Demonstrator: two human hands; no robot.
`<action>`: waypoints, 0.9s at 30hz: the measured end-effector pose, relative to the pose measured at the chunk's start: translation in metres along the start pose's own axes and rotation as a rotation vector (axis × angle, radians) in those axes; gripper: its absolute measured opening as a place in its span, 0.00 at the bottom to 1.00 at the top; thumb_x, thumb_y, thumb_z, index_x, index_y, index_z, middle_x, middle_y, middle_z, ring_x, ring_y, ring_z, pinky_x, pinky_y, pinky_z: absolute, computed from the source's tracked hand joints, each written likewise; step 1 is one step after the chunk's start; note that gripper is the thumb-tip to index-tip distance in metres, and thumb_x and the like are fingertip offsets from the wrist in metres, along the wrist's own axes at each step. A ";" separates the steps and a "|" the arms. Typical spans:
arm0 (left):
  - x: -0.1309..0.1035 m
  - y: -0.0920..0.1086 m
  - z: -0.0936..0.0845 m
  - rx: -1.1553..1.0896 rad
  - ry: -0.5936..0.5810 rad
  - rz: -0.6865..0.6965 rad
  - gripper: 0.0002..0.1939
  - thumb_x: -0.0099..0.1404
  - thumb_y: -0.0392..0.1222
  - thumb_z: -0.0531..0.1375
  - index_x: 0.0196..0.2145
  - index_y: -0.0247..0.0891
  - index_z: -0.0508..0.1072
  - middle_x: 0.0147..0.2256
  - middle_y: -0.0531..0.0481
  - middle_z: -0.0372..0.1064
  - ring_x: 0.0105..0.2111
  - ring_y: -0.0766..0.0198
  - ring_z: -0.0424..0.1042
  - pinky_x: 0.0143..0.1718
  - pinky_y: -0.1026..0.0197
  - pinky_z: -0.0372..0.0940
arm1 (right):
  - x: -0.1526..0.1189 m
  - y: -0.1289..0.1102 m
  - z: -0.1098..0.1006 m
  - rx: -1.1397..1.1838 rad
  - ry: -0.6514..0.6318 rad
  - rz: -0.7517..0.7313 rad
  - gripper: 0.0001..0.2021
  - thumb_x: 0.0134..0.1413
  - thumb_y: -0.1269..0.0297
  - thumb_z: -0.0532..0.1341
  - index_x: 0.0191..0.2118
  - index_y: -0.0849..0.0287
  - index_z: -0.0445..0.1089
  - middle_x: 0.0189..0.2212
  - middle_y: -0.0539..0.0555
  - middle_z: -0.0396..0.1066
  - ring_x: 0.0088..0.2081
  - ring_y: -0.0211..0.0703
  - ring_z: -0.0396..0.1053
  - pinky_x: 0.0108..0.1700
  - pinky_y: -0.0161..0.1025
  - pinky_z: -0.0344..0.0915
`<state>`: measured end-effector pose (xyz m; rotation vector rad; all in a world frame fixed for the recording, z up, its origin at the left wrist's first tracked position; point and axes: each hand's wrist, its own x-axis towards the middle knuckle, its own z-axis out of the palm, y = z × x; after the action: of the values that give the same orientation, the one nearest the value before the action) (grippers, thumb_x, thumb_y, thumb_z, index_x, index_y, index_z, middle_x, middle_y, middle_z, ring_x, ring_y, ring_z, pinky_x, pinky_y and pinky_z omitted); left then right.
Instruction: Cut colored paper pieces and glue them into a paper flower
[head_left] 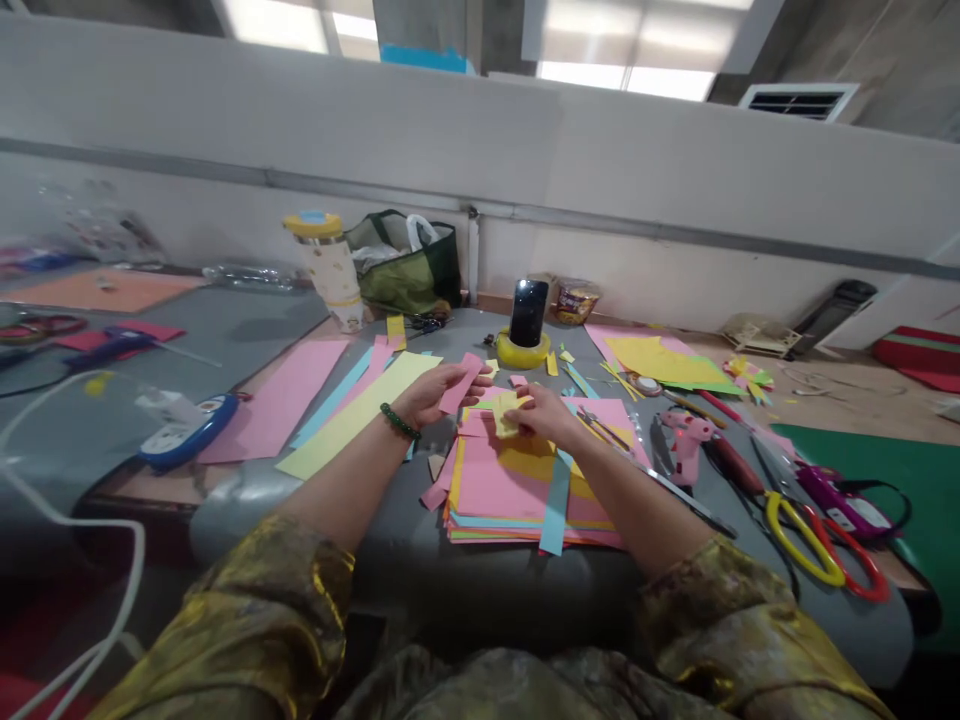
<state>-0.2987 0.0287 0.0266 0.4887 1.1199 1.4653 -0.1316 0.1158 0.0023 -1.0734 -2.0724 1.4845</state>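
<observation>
My left hand (435,393), with a green bead bracelet on its wrist, is closed on a small pink paper strip (463,383). In the fingers of my right hand (550,415) is a small pale yellow paper piece (508,415). Both hands are above a stack of coloured paper (491,485), mostly pink on top. A light blue strip (556,505) lies across the stack and hangs over its front edge. Beside my right forearm are tweezers (604,428) and a metal ruler (686,497).
On the right lie a pink glue gun (686,445) and scissors (806,540) with yellow and red handles. Long paper strips (360,415) spread leftward near a blue power strip (187,432). Behind stand a phone (528,312), a tumbler (326,270) and a green bag (412,275).
</observation>
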 end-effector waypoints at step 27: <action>0.007 -0.017 -0.007 0.761 -0.112 0.258 0.18 0.52 0.51 0.68 0.21 0.37 0.68 0.20 0.56 0.62 0.21 0.68 0.62 0.23 0.64 0.57 | -0.016 -0.021 -0.019 0.224 0.435 -0.645 0.20 0.59 0.45 0.58 0.27 0.58 0.68 0.18 0.45 0.64 0.20 0.32 0.59 0.25 0.33 0.59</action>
<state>-0.2969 0.0302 0.0072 1.2649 1.5528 1.1618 -0.1166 0.1122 0.0311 -0.5025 -1.6658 1.0144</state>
